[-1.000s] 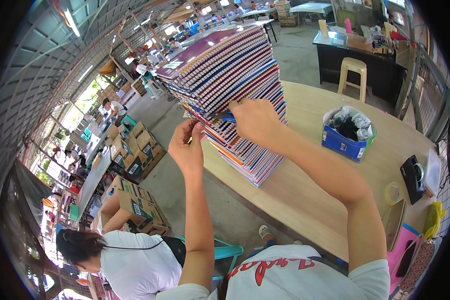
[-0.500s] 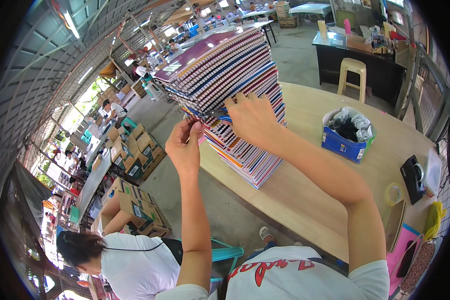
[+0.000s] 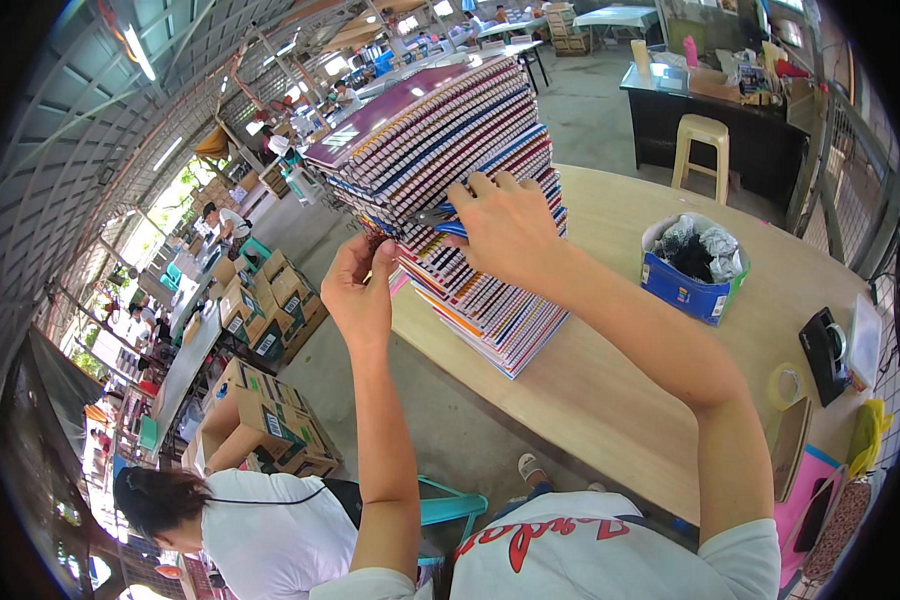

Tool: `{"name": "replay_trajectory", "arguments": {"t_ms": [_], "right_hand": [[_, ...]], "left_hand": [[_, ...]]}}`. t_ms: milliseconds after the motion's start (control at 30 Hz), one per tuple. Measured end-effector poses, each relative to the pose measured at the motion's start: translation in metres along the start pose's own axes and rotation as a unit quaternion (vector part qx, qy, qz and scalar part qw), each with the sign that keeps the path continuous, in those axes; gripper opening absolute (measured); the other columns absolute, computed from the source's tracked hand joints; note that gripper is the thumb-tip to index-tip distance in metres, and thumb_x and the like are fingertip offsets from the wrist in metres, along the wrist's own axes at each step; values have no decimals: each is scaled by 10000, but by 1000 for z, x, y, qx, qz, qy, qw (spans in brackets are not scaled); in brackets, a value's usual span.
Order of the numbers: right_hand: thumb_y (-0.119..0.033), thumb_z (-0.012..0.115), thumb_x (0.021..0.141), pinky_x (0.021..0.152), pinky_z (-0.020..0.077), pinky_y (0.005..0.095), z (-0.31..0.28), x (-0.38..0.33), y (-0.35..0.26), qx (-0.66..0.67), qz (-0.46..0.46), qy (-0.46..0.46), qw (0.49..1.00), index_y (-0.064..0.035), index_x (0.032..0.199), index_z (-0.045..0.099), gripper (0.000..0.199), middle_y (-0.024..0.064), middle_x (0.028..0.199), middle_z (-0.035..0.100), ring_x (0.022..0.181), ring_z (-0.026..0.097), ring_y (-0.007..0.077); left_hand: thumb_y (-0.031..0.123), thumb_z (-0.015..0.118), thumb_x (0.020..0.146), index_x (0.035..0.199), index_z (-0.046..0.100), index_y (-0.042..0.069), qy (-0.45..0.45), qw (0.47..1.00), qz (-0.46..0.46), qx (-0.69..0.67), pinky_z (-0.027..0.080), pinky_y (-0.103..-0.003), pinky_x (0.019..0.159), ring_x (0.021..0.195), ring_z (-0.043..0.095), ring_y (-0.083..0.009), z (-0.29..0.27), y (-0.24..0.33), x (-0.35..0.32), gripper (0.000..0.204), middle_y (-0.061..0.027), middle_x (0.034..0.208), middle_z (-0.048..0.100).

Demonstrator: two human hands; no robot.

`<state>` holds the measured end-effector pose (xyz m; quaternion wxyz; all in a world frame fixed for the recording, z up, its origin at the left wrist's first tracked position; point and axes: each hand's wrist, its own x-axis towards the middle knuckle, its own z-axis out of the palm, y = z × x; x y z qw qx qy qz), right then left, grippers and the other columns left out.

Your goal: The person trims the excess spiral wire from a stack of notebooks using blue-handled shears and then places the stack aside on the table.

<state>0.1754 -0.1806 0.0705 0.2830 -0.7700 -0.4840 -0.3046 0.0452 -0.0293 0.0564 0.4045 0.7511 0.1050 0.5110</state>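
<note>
A tall leaning stack of spiral-bound notebooks (image 3: 440, 140) with coloured covers stands on the wooden table (image 3: 610, 390). My right hand (image 3: 505, 225) grips blue-handled pliers (image 3: 440, 215) against the spiral edge partway down the stack. My left hand (image 3: 358, 290) is raised beside the stack's near corner, fingers pinched on the end of a wire binding. Both forearms rise from the lower edge.
A blue box of dark and pale scraps (image 3: 692, 262) sits on the table to the right. A tape dispenser (image 3: 825, 340) and a tape roll (image 3: 788, 385) lie near the right rim. A person in white (image 3: 260, 530) crouches below left by cardboard boxes (image 3: 270, 420). A stool (image 3: 702, 150) stands behind.
My left hand has shifted slightly while pinching at the binding. My right hand stays on the pliers at the stack's edge.
</note>
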Motion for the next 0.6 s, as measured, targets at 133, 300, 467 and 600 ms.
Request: {"name": "replay_trajectory", "arguments": {"t_ms": [133,300,467,600], "right_hand": [[-311,776,764,736,522,441,3,2,-5,-44,-13,3,999,-47,1020,639,392,108,974,654,902,661,295],[-187,698,770,652,530,425,4,8,-3,-31,-19,5,999,-31,928,666,224,130,885,683,824,691,291],[-70,617,734,619,545,408,9,9,5,18,-18,-39,999,-13,938,648,214,158,787,663,716,685,325],[-212,700,791,647,552,439,1,3,7,3,10,9,1000,-83,976,656,230,109,850,691,782,697,331]], "left_hand": [[86,679,929,1097,631,-84,-7,1000,2,-5,583,-282,762,843,696,-162,0,-2,2,244,-119,949,705],[73,671,932,1092,632,-82,-4,1000,5,-6,583,-274,765,838,698,-163,2,-1,2,227,-120,941,705],[65,670,930,1094,632,-83,3,1000,0,6,584,-274,768,837,698,-163,3,3,3,224,-121,947,703],[72,671,930,1099,638,-72,5,1000,-2,1,584,-272,771,839,699,-164,3,8,2,225,-118,948,704]]}}
